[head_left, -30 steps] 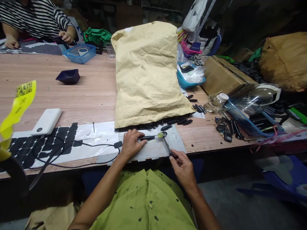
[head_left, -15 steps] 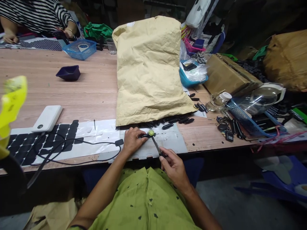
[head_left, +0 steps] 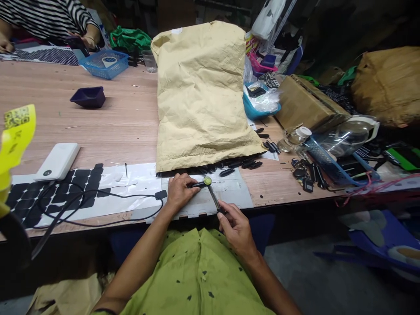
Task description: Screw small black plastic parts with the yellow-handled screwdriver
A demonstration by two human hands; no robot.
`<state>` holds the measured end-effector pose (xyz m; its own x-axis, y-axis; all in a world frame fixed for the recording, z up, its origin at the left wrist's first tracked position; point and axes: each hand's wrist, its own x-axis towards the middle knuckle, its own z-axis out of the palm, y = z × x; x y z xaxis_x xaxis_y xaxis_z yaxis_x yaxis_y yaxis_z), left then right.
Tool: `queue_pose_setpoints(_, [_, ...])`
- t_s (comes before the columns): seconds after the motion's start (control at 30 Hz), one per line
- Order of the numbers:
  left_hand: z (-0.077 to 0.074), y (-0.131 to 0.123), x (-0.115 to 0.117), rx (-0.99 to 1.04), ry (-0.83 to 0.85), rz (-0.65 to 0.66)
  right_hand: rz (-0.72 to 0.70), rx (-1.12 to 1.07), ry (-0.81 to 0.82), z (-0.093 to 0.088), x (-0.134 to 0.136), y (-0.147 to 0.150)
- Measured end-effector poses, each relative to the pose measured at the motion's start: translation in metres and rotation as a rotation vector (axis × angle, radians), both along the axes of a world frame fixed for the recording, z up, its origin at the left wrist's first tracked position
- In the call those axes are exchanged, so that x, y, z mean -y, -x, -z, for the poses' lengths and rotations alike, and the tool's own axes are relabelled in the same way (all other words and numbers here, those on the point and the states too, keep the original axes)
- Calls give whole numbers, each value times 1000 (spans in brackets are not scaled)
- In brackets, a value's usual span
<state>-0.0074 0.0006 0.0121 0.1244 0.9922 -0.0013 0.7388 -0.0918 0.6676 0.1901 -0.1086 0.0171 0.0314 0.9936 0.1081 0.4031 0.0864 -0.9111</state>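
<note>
- Your landmark is the large, creased tan paper sack [head_left: 201, 96] standing on the pale wood-grain table [head_left: 121, 118].
- Your left hand [head_left: 180, 191] rests in front of the sack's lower edge, thumb and fingers pinching a slim black rod-like piece [head_left: 198, 184] that points rightward.
- Your right hand [head_left: 236, 227] is nearer to you than the sack, fingers closed around the dark grip of a slender metal-shafted hammer [head_left: 214, 196].
- Its round yellow-green head is at the right end of that piece, just in front of the sack; whether they touch, you cannot tell from here.
- Both hands work at a flat grey-white sheet [head_left: 229, 197], which lies before the sack.
- More loose slim black pieces [head_left: 227, 172] lie along the sack's bottom edge, mostly toward its right.
- Left of the sack and nearer you, a white rectangular power bank [head_left: 58, 161] sits by a looped black cable [head_left: 121, 195].
- Farther left of the sack stands a dark purple plastic tray [head_left: 88, 103].
- Beyond that, also left of the sack, is a blue perforated basket [head_left: 105, 72].
</note>
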Motion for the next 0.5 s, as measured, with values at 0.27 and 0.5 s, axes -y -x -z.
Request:
queue_pose_setpoints(0.27, [-4, 0, 1, -1, 19, -5, 43, 11, -1, 3, -3, -6])
queue_pose_setpoints(0.5, [0, 0, 3, -10, -13, -9, 151, 319, -138, 5, -5, -34])
